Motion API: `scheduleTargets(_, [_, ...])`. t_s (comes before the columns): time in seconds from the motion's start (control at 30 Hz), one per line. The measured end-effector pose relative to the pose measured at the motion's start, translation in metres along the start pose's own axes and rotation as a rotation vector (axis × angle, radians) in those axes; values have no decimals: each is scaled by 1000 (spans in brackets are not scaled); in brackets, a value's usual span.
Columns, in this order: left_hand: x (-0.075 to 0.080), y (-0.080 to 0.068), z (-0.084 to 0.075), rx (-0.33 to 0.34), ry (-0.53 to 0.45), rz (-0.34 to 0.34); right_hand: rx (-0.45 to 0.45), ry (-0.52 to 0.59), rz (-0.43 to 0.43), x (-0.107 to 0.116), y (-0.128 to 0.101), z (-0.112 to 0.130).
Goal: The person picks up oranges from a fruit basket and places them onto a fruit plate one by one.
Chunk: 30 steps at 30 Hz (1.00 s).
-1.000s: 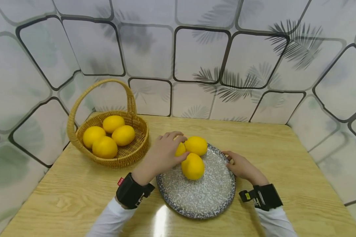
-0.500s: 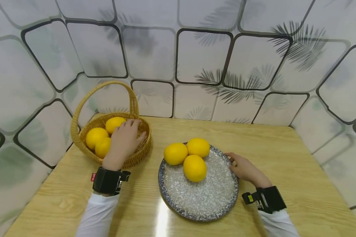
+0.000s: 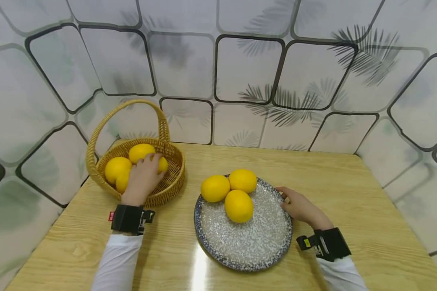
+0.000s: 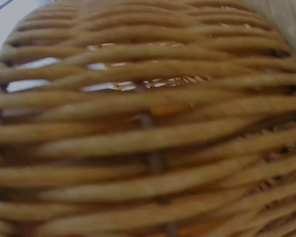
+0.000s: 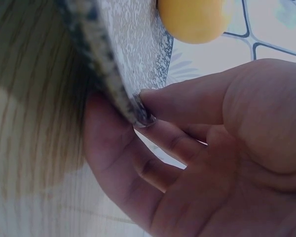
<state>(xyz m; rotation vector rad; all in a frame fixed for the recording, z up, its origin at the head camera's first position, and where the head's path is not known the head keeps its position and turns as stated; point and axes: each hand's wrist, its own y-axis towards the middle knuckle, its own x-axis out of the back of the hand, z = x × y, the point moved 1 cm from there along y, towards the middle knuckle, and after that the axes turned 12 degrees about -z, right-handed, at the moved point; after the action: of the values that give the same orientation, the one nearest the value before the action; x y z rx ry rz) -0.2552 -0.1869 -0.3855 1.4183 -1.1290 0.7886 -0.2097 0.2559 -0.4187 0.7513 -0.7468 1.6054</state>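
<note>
My left hand (image 3: 143, 178) reaches into a wicker basket (image 3: 172, 190) and grips a yellow lemon (image 3: 162, 165), its fingers curled over the top. Beside it in the basket lie more lemons, one (image 3: 118, 169) at the left and another (image 3: 141, 151) at the back. The left wrist view is filled by the basket's woven side (image 4: 153, 138), which hides that hand. My right hand (image 3: 300, 207) pinches the rim of a round speckled grey plate (image 3: 255, 242); in the right wrist view the thumb lies on the rim (image 5: 116, 74) and fingers pass beneath.
Three lemons (image 3: 239, 206) sit together on the plate's far left part. The basket's tall arched handle (image 3: 105, 119) rises over its back and left side. A patterned wall (image 3: 247, 72) stands behind the wooden table (image 3: 324, 169).
My left hand has left a lemon on the plate, moved left to the basket and closed its fingers on another there. The right hand stays at the plate rim.
</note>
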Motion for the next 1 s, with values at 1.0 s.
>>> scheduleTargets(1.0, [-14,-3,-2,22,55,-53,17,-46,-17,-1,0,2])
